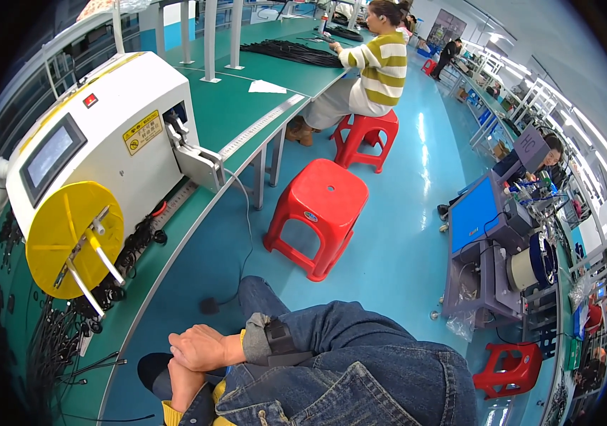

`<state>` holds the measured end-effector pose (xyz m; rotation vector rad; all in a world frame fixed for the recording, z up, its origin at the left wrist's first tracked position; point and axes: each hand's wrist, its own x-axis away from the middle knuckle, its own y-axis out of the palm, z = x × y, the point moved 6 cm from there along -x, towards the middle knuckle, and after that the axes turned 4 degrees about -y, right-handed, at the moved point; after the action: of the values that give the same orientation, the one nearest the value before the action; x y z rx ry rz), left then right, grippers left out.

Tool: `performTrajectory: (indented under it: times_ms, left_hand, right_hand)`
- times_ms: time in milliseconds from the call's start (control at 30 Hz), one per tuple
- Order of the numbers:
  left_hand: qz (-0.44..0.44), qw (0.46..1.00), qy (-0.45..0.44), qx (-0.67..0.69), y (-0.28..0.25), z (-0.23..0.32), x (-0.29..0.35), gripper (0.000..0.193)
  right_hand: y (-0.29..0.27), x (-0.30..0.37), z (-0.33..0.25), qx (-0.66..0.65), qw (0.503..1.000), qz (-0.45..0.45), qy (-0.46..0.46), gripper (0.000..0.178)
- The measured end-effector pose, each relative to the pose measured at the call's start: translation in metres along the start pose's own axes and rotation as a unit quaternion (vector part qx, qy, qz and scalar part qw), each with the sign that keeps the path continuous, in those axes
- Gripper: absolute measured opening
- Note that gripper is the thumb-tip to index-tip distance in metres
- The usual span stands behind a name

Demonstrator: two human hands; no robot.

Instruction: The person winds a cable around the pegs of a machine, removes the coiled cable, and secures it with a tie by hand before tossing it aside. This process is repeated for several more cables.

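The right hand (198, 347) lies folded over the left hand (183, 380), touching; how firmly its fingers close I can't tell. Black cables (53, 341) lie on the green bench (215, 113), leftward. Best rest well clear of the yellow reel (51, 231).

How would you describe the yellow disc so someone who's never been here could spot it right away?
Find the big white machine on the green workbench at the left. On it, just below the dark-framed screen, is the yellow disc with pale rods sticking out. Its large round shape sets it apart from the small rectangular yellow label higher on the same machine.
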<state>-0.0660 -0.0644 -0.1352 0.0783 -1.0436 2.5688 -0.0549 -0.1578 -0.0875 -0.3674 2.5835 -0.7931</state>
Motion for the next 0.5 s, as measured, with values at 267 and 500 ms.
performTrajectory:
  times_ms: [267,500]
  left_hand:
    - [-0.036,0.988,0.088,0.119,-0.021,0.03,0.013,0.028]
    - [-0.229,0.685,-0.119,0.681,-0.039,0.022,0.009,0.04]
  right_hand:
    - [0.005,-0.013,-0.014,0.072,0.993,-0.099,-0.005,0.024]
    - [-0.032,-0.031,0.009,-0.238,0.97,0.013,0.042,0.033]
